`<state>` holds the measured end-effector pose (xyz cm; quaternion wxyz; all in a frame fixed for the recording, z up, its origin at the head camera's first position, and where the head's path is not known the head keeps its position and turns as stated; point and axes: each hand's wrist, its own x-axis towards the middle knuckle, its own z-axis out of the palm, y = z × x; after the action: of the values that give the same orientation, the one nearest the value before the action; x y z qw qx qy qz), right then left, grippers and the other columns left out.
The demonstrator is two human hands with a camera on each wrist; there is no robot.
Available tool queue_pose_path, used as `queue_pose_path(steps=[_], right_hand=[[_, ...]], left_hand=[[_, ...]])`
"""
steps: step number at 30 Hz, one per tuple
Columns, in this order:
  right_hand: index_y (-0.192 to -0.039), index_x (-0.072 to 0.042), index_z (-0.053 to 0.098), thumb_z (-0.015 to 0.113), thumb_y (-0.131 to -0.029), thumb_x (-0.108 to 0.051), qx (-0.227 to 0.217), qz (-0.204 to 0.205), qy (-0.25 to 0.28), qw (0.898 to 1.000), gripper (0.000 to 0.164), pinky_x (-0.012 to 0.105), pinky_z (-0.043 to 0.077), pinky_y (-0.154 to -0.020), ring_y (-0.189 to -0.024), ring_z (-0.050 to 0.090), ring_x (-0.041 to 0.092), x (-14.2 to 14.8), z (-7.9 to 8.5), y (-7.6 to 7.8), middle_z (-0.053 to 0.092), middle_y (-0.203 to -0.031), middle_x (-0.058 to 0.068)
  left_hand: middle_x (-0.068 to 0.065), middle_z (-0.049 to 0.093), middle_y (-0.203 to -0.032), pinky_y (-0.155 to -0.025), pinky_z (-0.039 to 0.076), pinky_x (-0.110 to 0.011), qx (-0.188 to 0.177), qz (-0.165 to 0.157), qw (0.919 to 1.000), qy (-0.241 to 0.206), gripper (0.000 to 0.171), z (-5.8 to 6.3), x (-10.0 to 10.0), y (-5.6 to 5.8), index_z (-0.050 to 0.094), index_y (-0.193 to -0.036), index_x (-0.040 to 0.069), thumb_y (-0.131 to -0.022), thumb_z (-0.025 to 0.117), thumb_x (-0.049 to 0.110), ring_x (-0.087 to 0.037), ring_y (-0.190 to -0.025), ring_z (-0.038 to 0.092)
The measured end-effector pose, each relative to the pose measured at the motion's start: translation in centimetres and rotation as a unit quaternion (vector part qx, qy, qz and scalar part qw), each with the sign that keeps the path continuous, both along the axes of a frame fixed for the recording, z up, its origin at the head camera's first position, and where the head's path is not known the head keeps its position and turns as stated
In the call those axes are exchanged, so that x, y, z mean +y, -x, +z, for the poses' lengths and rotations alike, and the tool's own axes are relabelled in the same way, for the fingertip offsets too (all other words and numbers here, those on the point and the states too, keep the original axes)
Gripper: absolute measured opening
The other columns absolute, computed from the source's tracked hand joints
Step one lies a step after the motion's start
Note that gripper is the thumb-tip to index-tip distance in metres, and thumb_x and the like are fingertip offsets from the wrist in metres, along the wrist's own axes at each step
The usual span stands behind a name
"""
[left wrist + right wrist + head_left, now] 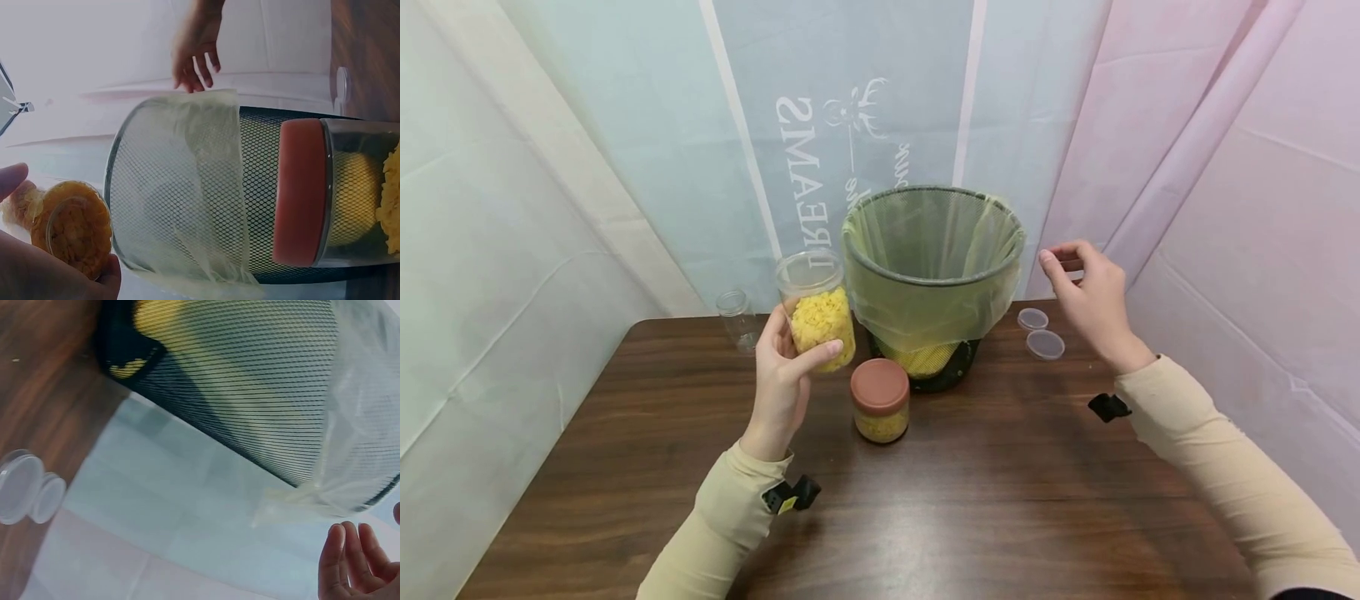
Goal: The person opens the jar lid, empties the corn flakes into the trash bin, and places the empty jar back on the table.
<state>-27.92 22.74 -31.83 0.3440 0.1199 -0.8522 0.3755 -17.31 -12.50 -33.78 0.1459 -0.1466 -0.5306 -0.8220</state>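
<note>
My left hand (778,375) grips a clear jar (822,321) partly filled with yellow crumbly bits, holding it above the table with its top uncovered. In the left wrist view the jar's round bottom (75,231) faces the camera. Right beside the jar stands a mesh wastebasket (925,363) lined with a thin pale yellow-green bag (917,308). My right hand (1093,304) is raised just right of the basket's rim, fingers loosely bent and nothing between them. Its fingertips (336,532) are near the bag's folded edge in the right wrist view.
A short jar (880,404) with a reddish-brown lid and yellow contents stands in front of the basket. Two clear round lids (1046,344) lie on the table at the right. A small clear jar (735,321) stands at the back left. Curtains hang behind and at both sides.
</note>
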Motion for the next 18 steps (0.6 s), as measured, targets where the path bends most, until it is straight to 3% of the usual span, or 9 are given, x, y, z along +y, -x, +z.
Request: queue_pose_path(steps=[7,13,18], right_hand=[[-0.098,-0.007,0.066,0.053,-0.094,-0.042,0.001,0.001,0.004,1.000,0.037,0.007,0.041,-0.060,-0.067,0.054,-0.012,-1.2,1.6,0.4,0.071,-0.084,0.006],[-0.101,-0.008,0.066,0.049,-0.093,-0.051,-0.049,-0.010,-0.005,0.999,0.047,0.013,0.042,-0.063,-0.062,0.054,-0.011,-2.1,2.2,0.8,0.073,-0.089,0.010],[-0.103,-0.010,0.066,0.047,-0.091,-0.058,-0.089,-0.027,-0.023,0.995,0.053,0.025,0.044,-0.068,-0.074,0.064,0.010,-2.6,2.9,0.7,0.072,-0.092,0.009]], left_hand=[[-0.012,0.055,-0.120,-0.084,0.053,-0.032,0.012,0.006,0.9999,0.009,0.057,1.0,0.2,1.0,0.047,-0.125,0.004,-0.073,0.067,-0.009,-0.022,-0.107,0.056],[-0.010,0.055,-0.120,-0.083,0.054,-0.030,0.008,0.002,0.9997,0.022,0.059,2.0,0.3,1.6,0.048,-0.126,0.005,-0.073,0.068,-0.009,-0.021,-0.107,0.056],[-0.008,0.055,-0.118,-0.083,0.054,-0.029,0.006,0.006,0.9994,0.035,0.057,2.9,0.2,2.1,0.049,-0.123,0.007,-0.073,0.068,-0.010,-0.020,-0.106,0.056]])
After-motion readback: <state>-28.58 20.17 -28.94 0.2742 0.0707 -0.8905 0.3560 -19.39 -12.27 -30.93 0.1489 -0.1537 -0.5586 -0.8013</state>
